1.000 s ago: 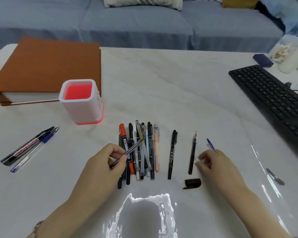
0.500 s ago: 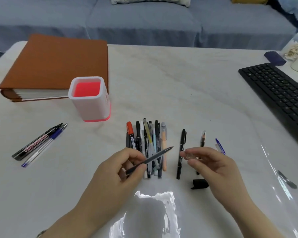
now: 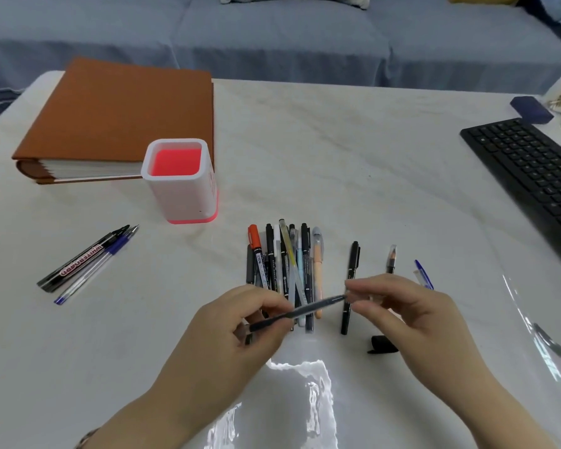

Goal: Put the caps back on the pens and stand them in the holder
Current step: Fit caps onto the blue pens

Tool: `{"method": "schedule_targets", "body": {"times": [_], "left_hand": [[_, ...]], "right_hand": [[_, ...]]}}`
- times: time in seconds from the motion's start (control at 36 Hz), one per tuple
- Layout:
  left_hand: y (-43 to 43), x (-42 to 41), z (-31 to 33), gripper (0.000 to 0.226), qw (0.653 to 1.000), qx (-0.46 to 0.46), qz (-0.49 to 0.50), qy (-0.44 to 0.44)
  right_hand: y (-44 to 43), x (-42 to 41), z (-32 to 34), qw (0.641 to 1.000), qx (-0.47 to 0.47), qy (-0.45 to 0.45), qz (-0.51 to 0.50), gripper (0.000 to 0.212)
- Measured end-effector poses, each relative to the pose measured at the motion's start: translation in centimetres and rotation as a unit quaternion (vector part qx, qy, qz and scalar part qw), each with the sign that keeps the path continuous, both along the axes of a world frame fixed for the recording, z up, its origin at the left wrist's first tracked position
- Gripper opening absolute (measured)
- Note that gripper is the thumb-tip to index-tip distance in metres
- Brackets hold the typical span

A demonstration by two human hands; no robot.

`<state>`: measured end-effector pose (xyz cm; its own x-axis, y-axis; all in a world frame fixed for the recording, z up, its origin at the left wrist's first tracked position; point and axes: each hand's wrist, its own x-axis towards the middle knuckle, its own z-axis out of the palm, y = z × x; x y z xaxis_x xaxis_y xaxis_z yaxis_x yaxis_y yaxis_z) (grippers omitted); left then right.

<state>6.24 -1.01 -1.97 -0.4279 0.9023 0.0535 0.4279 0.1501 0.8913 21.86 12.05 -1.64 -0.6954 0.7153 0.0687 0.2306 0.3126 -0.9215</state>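
Background: blue-grey sofa (image 3: 272, 37) behind a white marbled worktop (image 3: 337, 150).

Brown binder (image 3: 117, 115) lies far ahead-left of the left hand (image 3: 240, 322). Black keyboard (image 3: 528, 166) lies far ahead-right of the right hand (image 3: 412, 306).

Holder (image 3: 178, 179), white with a pink inside, stands upright ahead-left of the left hand, close against the binder. No pen shows in its mouth.

Progress (judgement): early. Nothing has been stood in the holder, and every pen is yet to go in.
- Pen bundle (image 3: 285, 264) lies just ahead of the left hand, near ends hidden behind its fingers. Most look capped.
- Three pens (image 3: 88, 260) lie well to the left of the left hand. At least one shows a bare tip.
- Black marker (image 3: 353, 264) lies between the two hands, capped.
- Loose black cap (image 3: 382, 345) lies just beside the right hand, on its inner side.

Step in hand: capping.
- Left hand grips the dark grey pen (image 3: 305, 311) near its back end. The pen is slim and plain, raised off the worktop, with its tip slanting up toward the right hand.
- Right hand's fingertips are pinched at that tip on what looks like a clear cap (image 3: 368, 298). It is faint, so I cannot tell whether it is seated.
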Motion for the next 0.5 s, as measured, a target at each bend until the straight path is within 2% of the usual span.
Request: {"method": "schedule_targets", "body": {"times": [0.11,0.25,0.39,0.5], "left_hand": [[-0.1,-0.3,-0.4,0.012,0.998,0.012,-0.020,0.050],[-0.4,-0.9,-1.1,0.015,0.967,0.049,-0.110,0.226],[-0.5,-1.3,-1.6,0.019,0.966,0.080,-0.103,0.221],[-0.1,-1.1,-1.3,0.012,0.983,0.074,-0.062,0.157]], "right_hand": [[0.1,0.0,-0.1,0.997,0.061,-0.027,0.041,0.017],[0.0,0.0,-0.5,0.979,0.134,-0.095,0.118,0.024],[0.3,-0.3,-0.4,0.971,0.172,-0.087,0.139,0.024],[0.4,-0.7,-0.3,0.966,0.203,-0.061,0.145,0.018]]}}
